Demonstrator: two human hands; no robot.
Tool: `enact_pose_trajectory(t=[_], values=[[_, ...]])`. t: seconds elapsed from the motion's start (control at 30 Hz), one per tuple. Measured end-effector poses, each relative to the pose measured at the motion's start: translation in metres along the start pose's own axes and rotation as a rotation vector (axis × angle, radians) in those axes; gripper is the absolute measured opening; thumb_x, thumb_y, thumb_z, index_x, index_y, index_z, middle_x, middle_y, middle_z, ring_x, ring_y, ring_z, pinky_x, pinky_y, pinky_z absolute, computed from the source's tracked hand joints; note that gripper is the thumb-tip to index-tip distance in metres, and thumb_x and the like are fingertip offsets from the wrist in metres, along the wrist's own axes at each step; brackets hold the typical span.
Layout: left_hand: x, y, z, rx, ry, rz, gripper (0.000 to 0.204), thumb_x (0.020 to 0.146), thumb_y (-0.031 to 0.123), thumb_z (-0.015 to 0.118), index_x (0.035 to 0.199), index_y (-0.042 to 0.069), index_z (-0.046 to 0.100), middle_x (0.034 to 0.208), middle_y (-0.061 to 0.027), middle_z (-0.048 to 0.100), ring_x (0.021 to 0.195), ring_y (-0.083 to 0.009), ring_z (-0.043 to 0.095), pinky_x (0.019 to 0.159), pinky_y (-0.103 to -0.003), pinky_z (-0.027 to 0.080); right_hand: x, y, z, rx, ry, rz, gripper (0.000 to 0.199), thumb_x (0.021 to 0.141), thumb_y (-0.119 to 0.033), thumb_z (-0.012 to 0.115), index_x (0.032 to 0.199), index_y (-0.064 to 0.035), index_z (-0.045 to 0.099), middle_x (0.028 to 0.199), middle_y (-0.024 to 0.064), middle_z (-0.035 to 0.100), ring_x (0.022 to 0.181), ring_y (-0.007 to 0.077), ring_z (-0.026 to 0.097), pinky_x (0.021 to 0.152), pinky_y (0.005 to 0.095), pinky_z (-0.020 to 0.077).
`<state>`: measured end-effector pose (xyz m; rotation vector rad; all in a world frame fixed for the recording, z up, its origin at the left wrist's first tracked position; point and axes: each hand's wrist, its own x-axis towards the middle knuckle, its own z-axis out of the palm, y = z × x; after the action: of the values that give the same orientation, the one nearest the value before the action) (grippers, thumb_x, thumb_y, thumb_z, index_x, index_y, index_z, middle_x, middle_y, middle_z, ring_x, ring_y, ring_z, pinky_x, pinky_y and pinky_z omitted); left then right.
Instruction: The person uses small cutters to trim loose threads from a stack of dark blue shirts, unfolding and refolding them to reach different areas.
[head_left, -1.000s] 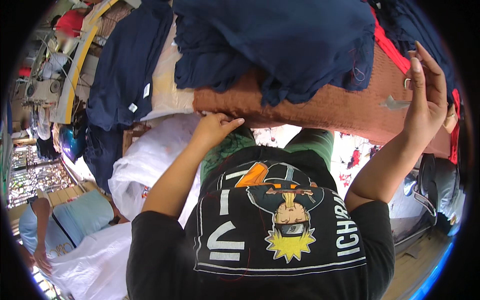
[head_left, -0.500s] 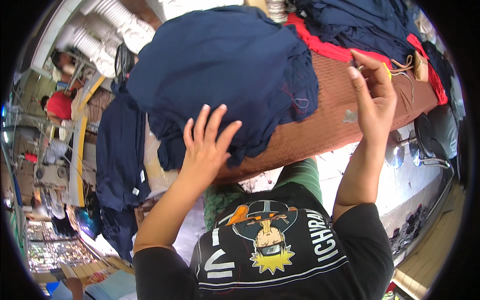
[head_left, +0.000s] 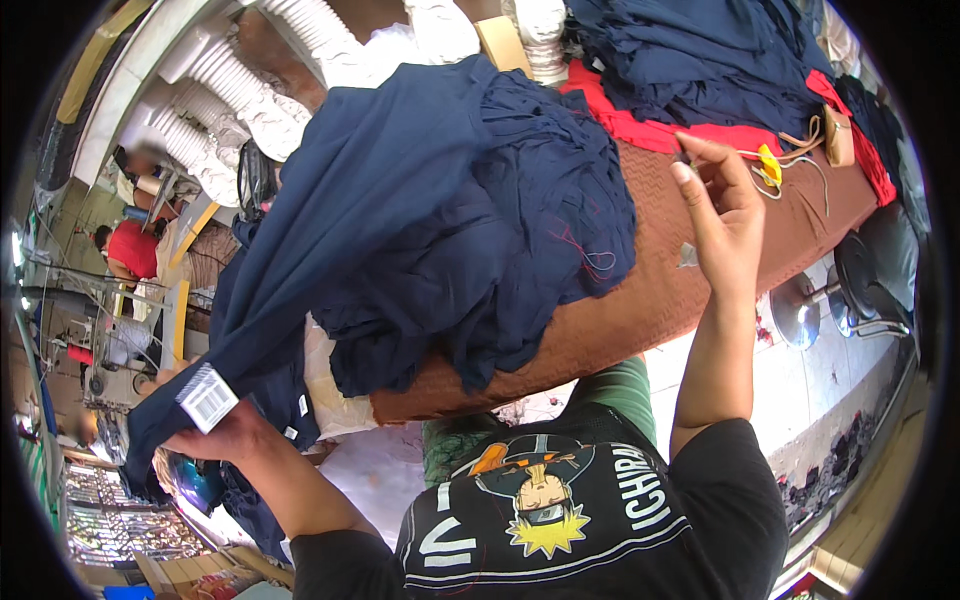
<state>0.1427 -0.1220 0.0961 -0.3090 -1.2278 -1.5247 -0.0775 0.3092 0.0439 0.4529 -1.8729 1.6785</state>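
Observation:
A navy blue garment (head_left: 370, 190) stretches from the cloth heap down to the lower left, with my left hand (head_left: 235, 438) closed on its end. A white barcode label (head_left: 208, 398) hangs on the cloth over that hand and hides part of the fingers. Beneath and beside the pulled garment lies a crumpled pile of navy clothes (head_left: 550, 190), with loose red and pale threads on its right side. My right hand (head_left: 725, 205) is raised over the brown cover, thumb and fingers pinched together. Something small and dark shows at the fingertips, too small to name.
A brown textured cover (head_left: 665, 250) spreads under the pile. At the back right are more navy clothes (head_left: 700, 70), a red cloth strip (head_left: 640, 125), and a yellow piece (head_left: 768, 165) with cords. White ribbed tubes (head_left: 235, 75) stand at the back left. A stool (head_left: 795, 305) is at right.
My left hand has gone from lying spread on the pile to gripping the top garment and pulling it to the lower left. The right hand has shifted slightly left and down.

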Motion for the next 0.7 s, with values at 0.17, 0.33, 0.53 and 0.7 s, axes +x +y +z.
enact_pose_trajectory(t=[0.17,0.33,0.53,0.7], values=[[-0.018,-0.032,-0.015,0.147,0.472,-0.038,0.036,0.099,0.042,0.044,0.105,0.010,0.059,0.100,-0.0036,0.064,0.095,-0.0192,0.064,0.088,-0.038,0.051,0.023,0.016,0.053,-0.056,-0.301,0.142,0.023,0.085,-0.009,0.071,0.107,-0.0030,0.067,0.096,-0.0018,0.060,0.090,0.0062,0.054,0.082,0.0222,0.0426],[-0.014,-0.032,-0.024,0.104,0.357,-0.030,0.037,0.100,0.041,0.043,0.104,0.008,0.059,0.100,-0.0052,0.063,0.094,-0.0195,0.064,0.088,-0.039,0.051,0.060,0.044,0.131,-0.010,-0.557,0.425,0.038,0.087,-0.038,0.071,0.097,-0.0013,0.071,0.090,-0.0001,0.068,0.086,0.0071,0.057,0.079,0.0225,0.0424],[0.005,-0.029,-0.020,0.060,0.311,-0.009,0.042,0.099,0.043,0.043,0.096,0.003,0.056,0.087,-0.0066,0.059,0.082,-0.0219,0.061,0.083,-0.038,0.049,0.080,0.027,0.173,0.411,-0.453,0.216,0.028,0.091,-0.033,0.067,0.091,-0.0049,0.070,0.057,-0.0096,0.046,0.048,0.0001,0.033,0.045,0.0213,0.0245],[0.028,-0.014,-0.055,-0.389,-0.452,-0.266,0.066,0.092,0.067,0.042,0.089,0.003,0.059,0.062,0.0018,0.035,0.055,-0.0103,0.028,0.054,-0.027,0.025,0.080,-0.029,0.136,0.355,-0.495,0.099,0.026,0.096,-0.029,0.059,0.089,-0.0056,0.069,0.050,-0.0111,0.035,0.043,-0.0003,0.024,0.041,0.0212,0.0162]])
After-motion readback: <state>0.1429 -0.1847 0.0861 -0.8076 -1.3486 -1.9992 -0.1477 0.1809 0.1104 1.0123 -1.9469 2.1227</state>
